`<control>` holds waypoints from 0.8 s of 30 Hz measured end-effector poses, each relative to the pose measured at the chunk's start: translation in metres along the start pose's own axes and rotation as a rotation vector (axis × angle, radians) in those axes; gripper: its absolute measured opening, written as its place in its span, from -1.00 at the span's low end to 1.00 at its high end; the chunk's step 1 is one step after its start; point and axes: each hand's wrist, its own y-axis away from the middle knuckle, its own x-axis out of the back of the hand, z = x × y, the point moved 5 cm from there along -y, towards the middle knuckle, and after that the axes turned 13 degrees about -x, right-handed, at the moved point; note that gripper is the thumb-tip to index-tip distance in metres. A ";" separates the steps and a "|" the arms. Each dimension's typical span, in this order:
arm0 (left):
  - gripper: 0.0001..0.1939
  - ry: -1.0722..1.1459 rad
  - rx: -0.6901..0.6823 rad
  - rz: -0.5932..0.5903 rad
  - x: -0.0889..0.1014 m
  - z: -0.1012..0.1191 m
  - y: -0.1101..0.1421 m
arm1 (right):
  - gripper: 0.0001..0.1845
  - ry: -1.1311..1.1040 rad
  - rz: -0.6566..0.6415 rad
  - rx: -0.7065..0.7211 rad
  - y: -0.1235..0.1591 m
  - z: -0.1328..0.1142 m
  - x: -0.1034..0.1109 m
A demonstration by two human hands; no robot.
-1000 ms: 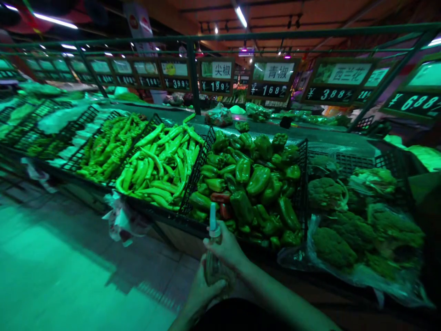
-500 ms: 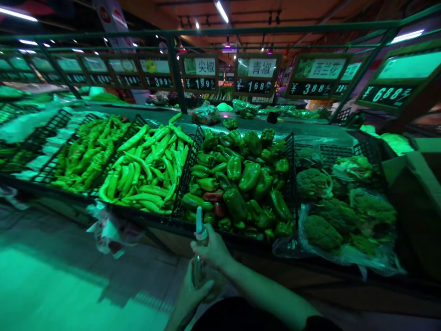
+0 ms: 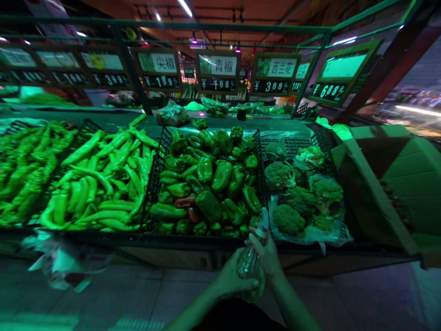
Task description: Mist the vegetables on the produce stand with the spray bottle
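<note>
A clear spray bottle (image 3: 251, 265) with a pale spray head is held low in front of the produce stand. My left hand (image 3: 234, 276) wraps round its body from the left. Around the neck, just under the nozzle, my right hand (image 3: 266, 255) is closed, its fingers near the trigger. The nozzle points away from me, toward the gap between the green bell peppers (image 3: 210, 204) and the broccoli (image 3: 288, 218). The broccoli lies in a black crate lined with clear plastic film.
Long green chili peppers (image 3: 103, 184) fill the crate on the left. An open cardboard box (image 3: 372, 197) stands at the far right. Price signs (image 3: 217, 69) hang from a rail above. Plastic bags (image 3: 62, 259) dangle off the front edge at left.
The view has swung right, so the stand appears farther left. My hands and the spray bottle have moved right, from before the bell peppers to beside the broccoli.
</note>
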 end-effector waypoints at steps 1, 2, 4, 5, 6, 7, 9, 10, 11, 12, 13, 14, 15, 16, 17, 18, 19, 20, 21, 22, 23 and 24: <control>0.00 0.006 0.012 -0.009 -0.006 -0.003 -0.005 | -0.27 -0.021 0.016 -0.021 -0.001 -0.004 0.009; 0.00 0.021 0.020 -0.018 -0.012 -0.005 -0.010 | -0.26 -0.033 0.022 -0.035 -0.002 -0.008 0.017; 0.02 0.054 0.017 -0.024 -0.021 -0.005 -0.018 | -0.24 -0.048 0.028 -0.047 -0.005 -0.015 0.028; 0.01 0.057 0.011 -0.020 -0.025 -0.004 -0.021 | -0.24 -0.054 0.034 -0.044 -0.007 -0.018 0.032; 0.01 0.061 0.004 -0.014 -0.027 -0.003 -0.024 | -0.25 -0.057 0.034 -0.042 -0.008 -0.020 0.034; 0.00 0.060 -0.005 -0.007 -0.028 -0.001 -0.027 | -0.26 -0.060 0.032 -0.040 -0.009 -0.022 0.036; -0.01 0.052 -0.023 -0.003 -0.029 0.003 -0.030 | -0.29 -0.059 0.015 -0.034 -0.011 -0.027 0.034; 0.00 0.049 -0.032 0.000 -0.029 0.005 -0.031 | -0.30 -0.055 0.004 -0.030 -0.011 -0.029 0.032; 0.02 0.041 -0.038 0.005 -0.027 0.008 -0.032 | -0.31 -0.050 -0.006 -0.026 -0.011 -0.032 0.028; 0.04 0.028 -0.037 0.012 -0.025 0.010 -0.032 | -0.30 -0.041 -0.010 -0.020 -0.011 -0.035 0.024; 0.05 0.014 -0.031 0.021 -0.022 0.013 -0.032 | -0.30 -0.032 -0.010 -0.010 -0.011 -0.037 0.019; 0.06 0.008 -0.023 0.028 -0.018 0.015 -0.031 | -0.30 -0.021 -0.011 0.000 -0.011 -0.038 0.013; 0.05 0.014 -0.019 0.034 -0.014 0.018 -0.030 | -0.31 -0.010 -0.014 0.008 -0.012 -0.039 0.006; 0.04 0.031 -0.027 0.034 -0.010 0.022 -0.029 | -0.31 -0.002 -0.018 0.017 -0.013 -0.039 -0.003; 0.03 0.057 -0.050 0.032 -0.005 0.028 -0.027 | -0.31 0.005 -0.023 0.027 -0.014 -0.039 -0.013; 0.01 0.090 -0.078 0.032 0.001 0.034 -0.025 | -0.30 0.012 -0.032 0.030 -0.016 -0.037 -0.024; -0.01 0.118 -0.107 0.038 0.008 0.041 -0.022 | -0.30 0.019 -0.045 0.028 -0.017 -0.035 -0.038; -0.02 0.133 -0.129 0.052 0.018 0.049 -0.019 | -0.29 0.026 -0.062 0.022 -0.019 -0.032 -0.053; -0.04 0.129 -0.142 0.076 0.029 0.056 -0.014 | -0.29 0.034 -0.084 0.019 -0.021 -0.029 -0.070; -0.06 0.111 -0.147 0.108 0.041 0.064 -0.008 | -0.31 0.049 -0.112 0.020 -0.023 -0.025 -0.088; -0.06 0.087 -0.153 0.144 0.055 0.072 -0.001 | -0.34 0.073 -0.147 0.026 -0.025 -0.022 -0.109; -0.06 0.060 -0.162 0.181 0.070 0.080 0.006 | -0.38 0.103 -0.194 0.037 -0.026 -0.019 -0.130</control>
